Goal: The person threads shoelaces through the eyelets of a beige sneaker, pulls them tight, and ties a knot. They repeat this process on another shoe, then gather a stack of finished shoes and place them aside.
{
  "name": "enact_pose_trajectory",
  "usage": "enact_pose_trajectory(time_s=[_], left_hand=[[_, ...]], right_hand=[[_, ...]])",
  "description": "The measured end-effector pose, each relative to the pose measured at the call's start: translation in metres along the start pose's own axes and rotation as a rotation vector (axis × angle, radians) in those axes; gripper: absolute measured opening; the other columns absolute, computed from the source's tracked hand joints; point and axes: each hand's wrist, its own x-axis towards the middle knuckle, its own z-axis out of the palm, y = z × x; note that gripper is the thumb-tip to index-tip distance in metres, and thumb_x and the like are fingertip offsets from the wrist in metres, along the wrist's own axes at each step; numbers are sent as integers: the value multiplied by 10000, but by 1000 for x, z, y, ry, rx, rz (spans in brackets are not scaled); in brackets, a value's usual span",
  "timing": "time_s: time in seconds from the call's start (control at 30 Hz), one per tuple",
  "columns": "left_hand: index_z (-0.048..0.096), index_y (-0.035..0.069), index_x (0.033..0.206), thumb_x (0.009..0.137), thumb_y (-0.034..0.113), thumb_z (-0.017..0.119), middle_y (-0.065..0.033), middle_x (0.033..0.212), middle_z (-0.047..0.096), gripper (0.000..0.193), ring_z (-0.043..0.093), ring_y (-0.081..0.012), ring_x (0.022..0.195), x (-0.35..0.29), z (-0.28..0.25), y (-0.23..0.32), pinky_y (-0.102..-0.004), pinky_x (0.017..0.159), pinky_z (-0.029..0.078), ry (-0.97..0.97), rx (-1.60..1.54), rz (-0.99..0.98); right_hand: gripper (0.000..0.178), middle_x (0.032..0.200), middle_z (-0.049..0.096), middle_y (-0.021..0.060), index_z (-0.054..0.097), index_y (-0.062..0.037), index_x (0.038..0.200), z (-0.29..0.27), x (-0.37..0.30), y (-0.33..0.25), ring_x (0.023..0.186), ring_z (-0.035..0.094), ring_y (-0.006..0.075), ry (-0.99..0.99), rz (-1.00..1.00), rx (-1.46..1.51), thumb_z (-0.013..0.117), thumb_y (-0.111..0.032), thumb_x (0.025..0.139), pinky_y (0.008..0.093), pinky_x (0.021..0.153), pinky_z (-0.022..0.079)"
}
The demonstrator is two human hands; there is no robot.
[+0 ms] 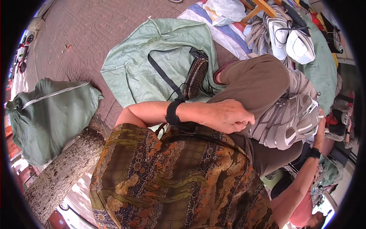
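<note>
Though half-hidden, right hand (319,129) beneath sneaker (289,120)

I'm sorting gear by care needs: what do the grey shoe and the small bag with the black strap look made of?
Grey shoe: seemingly matte mesh with smooth synthetic overlays, going by its panelled, striped upper. Small bag: probably woven or patterned fabric, judging by its fine brown texture; the black strap looks like flat webbing.

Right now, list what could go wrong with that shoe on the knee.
1. The grey shoe sits crossed over the knee; only the right hand touches its far side, so it might slip.
2. The left hand rests curled beside it, not gripping.
3. The bag strap trails loose nearby and could snag.
</note>
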Motion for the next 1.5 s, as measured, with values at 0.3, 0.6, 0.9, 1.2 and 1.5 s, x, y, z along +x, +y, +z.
enact_pose_trajectory(time_s=[0.3, 0.6, 0.9, 1.2, 1.5], left_hand=[[568, -3, 1051, 854, 58, 544, -127, 755, 608, 207, 606, -296, 685, 16, 3, -6, -378, 644, 469, -5, 147, -11], [625, 17, 993, 857, -12, 502, -74, 791, 671, 186, 639, -118, 725, -14, -52, -70, -270, 659, 524, 598, -235, -283], [532, 29, 1198, 696, 430, 697, -203, 1059, 657, 663, 617, -338, 1053, -110, -52, -270, -397, 917, 482, 295, 445, -1313], [701, 29, 936, 729, 310, 646, -180, 1021, 678, 353, 649, -344, 972, -109, -40, -280, -427, 841, 522, 325, 384, -1391], [689, 11, 924, 746, 255, 625, -216, 1006, 666, 310, 635, -380, 973, -65, -61, -271, -447, 850, 517, 369, 616, -1226]], right_hand=[[436, 1083, 602, 117, 547, 1, 1192, 6, 15, 48, 1023, 554, 197, 84, -207, -227, 422, -360, 981, 308, 912, 416], [515, 1154, 595, 128, 541, -5, 1244, 23, 31, 47, 1029, 568, 214, 163, -68, 47, 450, -422, 956, 296, 921, 414], [532, 1126, 574, 70, 547, -16, 1228, 23, 6, 34, 1018, 518, 167, 149, -36, 188, 492, -463, 945, 276, 935, 383], [597, 1110, 581, 33, 557, -57, 1237, -11, -3, 69, 984, 534, 141, 136, 13, 161, 559, -543, 890, 289, 882, 433], [475, 1070, 604, 38, 595, -61, 1161, 18, -7, 34, 956, 559, 149, 49, 122, 490, 564, -465, 912, 305, 869, 445]])
